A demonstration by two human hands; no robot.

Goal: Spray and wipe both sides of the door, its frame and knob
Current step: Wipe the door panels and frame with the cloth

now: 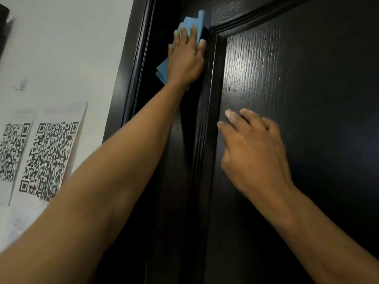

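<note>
- Blue cloth (191, 23), folded, lies flat under the left hand (185, 58) against the dark door (307, 99); one part sticks out above the fingertips, another below the heel of the hand on the thumb side.
- Left fingers (183, 32) are stretched out straight and spread, pressing the cloth onto the door's flat outer strip, just to the left of the raised moulding (209, 119) that borders the recessed panel.
- Left little finger lies right at the edge of that moulding, near the panel's upper corner.
- Door frame (139, 58), equally dark and glossy, runs just beyond the thumb side of the left hand, with a narrow band of door between them.
- Right hand (254, 152) holds nothing; its fingers (231, 115) are loosely bent, tips resting on the grained panel just right of the moulding.
- Light glints off the panel's wood grain above the right fingertips.
- White wall (61, 48) lies farther left of the frame, well away from both hands, with two paper sheets carrying QR codes (48, 158) stuck on it.
- Knob is out of view.
</note>
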